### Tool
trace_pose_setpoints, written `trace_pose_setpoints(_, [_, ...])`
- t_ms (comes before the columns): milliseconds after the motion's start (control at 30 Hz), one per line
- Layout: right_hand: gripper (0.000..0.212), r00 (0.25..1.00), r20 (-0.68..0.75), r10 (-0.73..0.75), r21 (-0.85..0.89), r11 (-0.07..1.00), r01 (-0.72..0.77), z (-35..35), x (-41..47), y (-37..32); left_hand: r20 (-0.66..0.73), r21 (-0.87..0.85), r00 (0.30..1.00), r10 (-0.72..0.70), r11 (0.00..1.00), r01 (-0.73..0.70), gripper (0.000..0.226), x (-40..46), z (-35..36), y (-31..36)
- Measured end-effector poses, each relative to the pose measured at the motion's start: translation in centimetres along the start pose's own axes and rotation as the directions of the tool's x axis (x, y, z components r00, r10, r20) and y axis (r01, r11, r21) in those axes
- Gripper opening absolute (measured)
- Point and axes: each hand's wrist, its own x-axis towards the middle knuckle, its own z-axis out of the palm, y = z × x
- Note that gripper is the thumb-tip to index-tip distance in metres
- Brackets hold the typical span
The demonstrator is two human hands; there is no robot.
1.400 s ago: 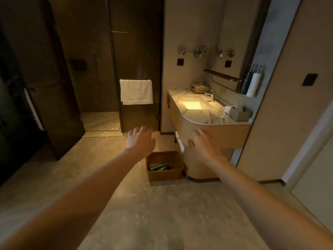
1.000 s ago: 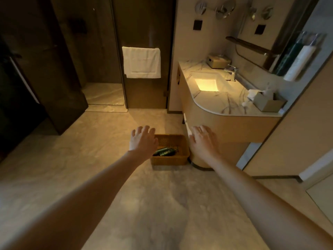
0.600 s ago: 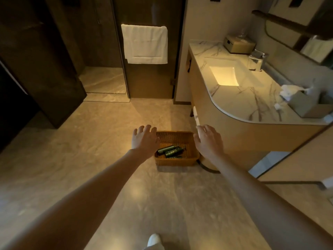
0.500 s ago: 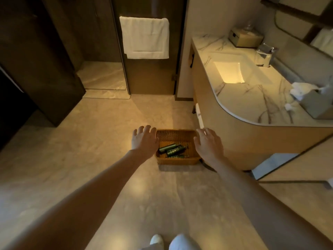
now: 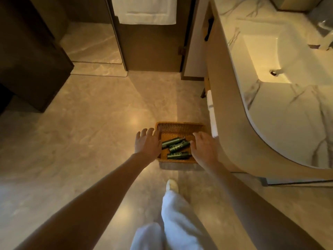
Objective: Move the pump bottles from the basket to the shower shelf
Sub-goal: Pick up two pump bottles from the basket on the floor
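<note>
A brown wicker basket [image 5: 177,126] stands on the floor beside the vanity. Three dark green pump bottles [image 5: 178,147] lie on their sides inside it. My left hand [image 5: 148,143] hovers over the basket's left rim, fingers spread and empty. My right hand [image 5: 204,147] hovers over its right side, fingers apart, holding nothing. Whether either hand touches the basket or a bottle is unclear. The shower shelf is out of view.
The curved marble-topped vanity [image 5: 234,123] with its lit sink [image 5: 270,56] rises at the right. A white towel [image 5: 146,9] hangs on the glass shower partition ahead, with the shower floor [image 5: 90,46] to its left. My white-trousered leg [image 5: 178,213] is stepping toward the basket.
I have walked up to the basket and tilted my view downward. Both hands have dropped over it, and my leg has come into view.
</note>
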Motion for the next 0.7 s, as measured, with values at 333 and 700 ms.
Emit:
trace_pose_setpoints(333, [0.039,0.973,0.176,0.148,0.002,0.989,-0.151,8.7,10.8,3.5,0.196,0.022,0.971,0.135,0.990,-0.142,0.049,14.6,5.5,-1.6])
trace_pose_setpoints(700, [0.039,0.870,0.180,0.459,0.084,0.874,-0.479,23.4,15.5,0.4,0.300,0.088,0.882,0.364,0.910,-0.405,0.053,27.5,14.1,-7.9])
